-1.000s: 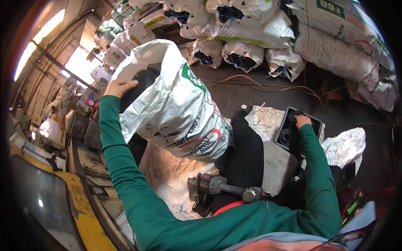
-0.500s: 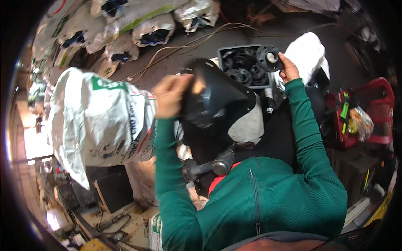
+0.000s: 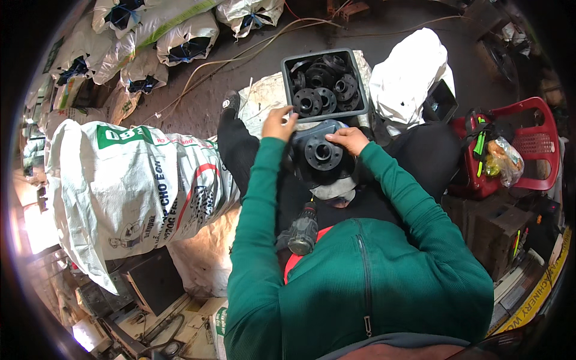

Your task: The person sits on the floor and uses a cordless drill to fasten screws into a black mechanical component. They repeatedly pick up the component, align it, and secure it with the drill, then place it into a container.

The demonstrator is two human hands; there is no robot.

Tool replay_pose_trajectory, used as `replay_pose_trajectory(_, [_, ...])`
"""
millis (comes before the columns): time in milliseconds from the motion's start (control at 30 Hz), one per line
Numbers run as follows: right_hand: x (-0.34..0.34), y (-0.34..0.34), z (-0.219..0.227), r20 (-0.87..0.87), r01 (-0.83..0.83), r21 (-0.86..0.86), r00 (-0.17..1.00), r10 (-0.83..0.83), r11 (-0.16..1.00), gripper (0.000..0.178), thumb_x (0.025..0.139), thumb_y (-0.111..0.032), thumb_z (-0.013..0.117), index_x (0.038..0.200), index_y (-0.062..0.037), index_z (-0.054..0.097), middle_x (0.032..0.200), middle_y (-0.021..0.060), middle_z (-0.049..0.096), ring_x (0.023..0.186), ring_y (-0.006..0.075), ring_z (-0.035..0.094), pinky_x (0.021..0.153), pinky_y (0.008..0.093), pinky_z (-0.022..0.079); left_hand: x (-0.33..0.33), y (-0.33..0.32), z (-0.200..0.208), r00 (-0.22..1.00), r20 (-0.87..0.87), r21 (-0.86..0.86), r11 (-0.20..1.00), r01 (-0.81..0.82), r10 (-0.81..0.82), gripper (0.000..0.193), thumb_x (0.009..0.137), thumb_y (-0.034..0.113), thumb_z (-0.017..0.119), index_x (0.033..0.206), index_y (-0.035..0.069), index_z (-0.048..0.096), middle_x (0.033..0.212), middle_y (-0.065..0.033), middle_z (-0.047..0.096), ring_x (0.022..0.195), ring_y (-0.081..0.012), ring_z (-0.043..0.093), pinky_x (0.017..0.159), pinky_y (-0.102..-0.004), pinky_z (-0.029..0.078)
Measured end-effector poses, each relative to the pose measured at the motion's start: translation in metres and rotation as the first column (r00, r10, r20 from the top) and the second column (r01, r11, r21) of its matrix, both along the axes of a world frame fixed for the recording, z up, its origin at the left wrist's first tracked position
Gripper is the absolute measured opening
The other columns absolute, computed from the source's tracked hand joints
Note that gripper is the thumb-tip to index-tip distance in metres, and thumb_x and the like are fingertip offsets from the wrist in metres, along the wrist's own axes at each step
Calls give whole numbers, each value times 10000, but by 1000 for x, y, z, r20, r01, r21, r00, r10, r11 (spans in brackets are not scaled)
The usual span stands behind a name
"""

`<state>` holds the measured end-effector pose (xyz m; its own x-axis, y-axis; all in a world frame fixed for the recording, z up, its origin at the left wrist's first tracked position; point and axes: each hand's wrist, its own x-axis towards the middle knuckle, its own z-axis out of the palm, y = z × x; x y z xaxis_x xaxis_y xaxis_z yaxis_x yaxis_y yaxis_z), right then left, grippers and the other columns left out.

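Observation:
A round black flange (image 3: 313,144) with a raised central hub and bolt holes rests over my lap, on a dark curved plate (image 3: 327,127). My right hand (image 3: 351,140) grips its right rim, thumb on top. To the left, my left hand (image 3: 278,125) is raised with its fingers apart, close to the plate's far left corner and just short of a grey crate; nothing shows in it. The grey crate (image 3: 366,78) beyond my hands holds several similar black flanges. A power drill (image 3: 303,231) lies on my lap near my waist.
A large white printed sack (image 3: 135,186) bulges at my left. White cloth or sacking (image 3: 408,75) covers something beside the crate at right. A red plastic chair (image 3: 534,144) carries bagged items. Filled sacks (image 3: 189,39) line the far left, and a cable (image 3: 240,58) crosses the floor.
My right hand has brought the flange from beside the crate down over my lap. The curved plate, tilted up before, now lies lower beneath it. My left hand has moved off the plate.

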<state>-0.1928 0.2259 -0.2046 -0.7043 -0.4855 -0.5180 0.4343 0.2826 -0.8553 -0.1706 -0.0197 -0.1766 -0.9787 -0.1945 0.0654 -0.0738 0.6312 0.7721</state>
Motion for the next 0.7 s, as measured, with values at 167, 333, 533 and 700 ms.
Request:
replay_pose_trajectory(167, [6,-11,-3,-112,-98,190,986,121,977,472,760,-480,741,762,-11,685,659,50,608,636,125,539,641,289,451,108,-32,94,984,117,53,990,129,-135,308,878,191,639,1143,34,637,1094,-124,650,1027,-220,623,876,-330,477])
replay_pose_trajectory(333, [5,-15,1,-239,-63,277,962,133,959,468,771,-464,740,681,-13,650,591,47,573,565,125,477,567,308,425,210,-4,151,705,542,200,884,422,-458,592,753,129,673,1319,95,501,1149,-129,579,1019,-278,576,855,-364,464])
replay_pose_trajectory(533, [4,-20,9,-277,-76,413,939,204,908,539,776,-539,685,673,-11,652,623,134,619,608,247,608,635,357,480,238,41,119,861,473,-295,887,355,-187,853,610,107,706,1405,200,413,1054,-63,554,897,-299,548,768,-395,494])
replay_pose_trajectory(700, [6,-22,4,-325,-43,412,926,191,910,516,783,-536,674,759,-21,691,684,157,643,653,256,628,667,358,487,229,40,119,820,533,-179,918,353,-211,846,616,49,685,1402,214,418,1113,-75,592,872,-319,628,748,-374,542])
